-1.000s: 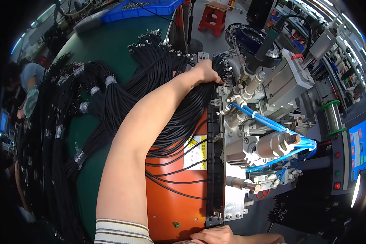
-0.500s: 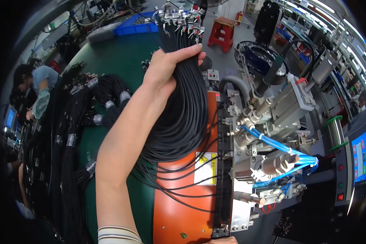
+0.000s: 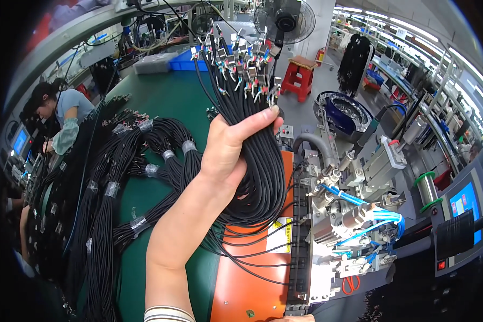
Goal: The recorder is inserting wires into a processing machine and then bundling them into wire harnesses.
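Observation:
Closed around a thick bundle of black cables, my left hand holds it up over the orange machine bed, thumb across the front. Above my grip the cables end in a cluster of metal connectors with short coloured wires showing. Below, the cables loop round, and several single strands run right into the black slotted rail along the machine's edge. Only a sliver of my right hand shows at the lower edge, by the near end of the orange bed; its fingers are hidden.
Tied bundles of black cable lie left on the green table. At right stand a machine with metal cylinders and blue tubes, a wire spool and a screen. A co-worker sits far left; a red stool stands beyond.
The view has shifted, so most things appear lower. My left hand keeps its hold on the cable bundle, and the connector ends now show more fully. Strands still run into the rail.

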`<state>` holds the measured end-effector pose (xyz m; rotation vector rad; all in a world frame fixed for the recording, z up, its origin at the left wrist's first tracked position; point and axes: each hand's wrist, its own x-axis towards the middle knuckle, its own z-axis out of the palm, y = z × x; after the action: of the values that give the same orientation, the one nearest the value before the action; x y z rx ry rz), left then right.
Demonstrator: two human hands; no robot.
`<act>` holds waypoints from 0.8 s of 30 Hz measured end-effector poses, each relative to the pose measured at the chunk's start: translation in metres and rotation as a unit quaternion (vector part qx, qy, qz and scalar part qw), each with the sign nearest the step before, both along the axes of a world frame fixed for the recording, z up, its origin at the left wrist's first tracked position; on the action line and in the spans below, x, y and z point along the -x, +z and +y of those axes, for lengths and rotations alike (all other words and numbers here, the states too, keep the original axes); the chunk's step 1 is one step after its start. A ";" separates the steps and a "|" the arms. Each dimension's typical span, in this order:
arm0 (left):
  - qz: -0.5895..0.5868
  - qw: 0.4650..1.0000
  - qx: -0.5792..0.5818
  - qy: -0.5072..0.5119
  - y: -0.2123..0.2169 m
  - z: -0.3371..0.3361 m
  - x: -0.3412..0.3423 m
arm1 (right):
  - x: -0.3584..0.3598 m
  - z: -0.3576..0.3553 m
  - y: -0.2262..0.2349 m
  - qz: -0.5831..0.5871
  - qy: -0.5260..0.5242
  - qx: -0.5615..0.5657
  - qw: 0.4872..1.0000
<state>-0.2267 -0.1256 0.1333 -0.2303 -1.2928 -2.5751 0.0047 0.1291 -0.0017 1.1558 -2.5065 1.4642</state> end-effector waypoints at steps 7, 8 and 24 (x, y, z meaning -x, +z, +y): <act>-0.008 1.000 -0.018 -0.003 0.003 0.002 -0.010 | 0.001 -0.002 0.005 -0.002 -0.004 0.001 1.000; -0.009 1.000 -0.015 -0.008 0.003 0.001 -0.012 | 0.000 -0.002 0.005 -0.005 -0.005 0.002 1.000; 0.055 0.998 0.005 -0.012 -0.002 0.006 -0.026 | -0.003 -0.005 0.010 -0.007 -0.018 -0.012 1.000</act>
<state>-0.2004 -0.1195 0.1311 -0.3850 -1.2719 -2.5364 0.0079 0.1243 0.0078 1.1011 -2.5465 1.4435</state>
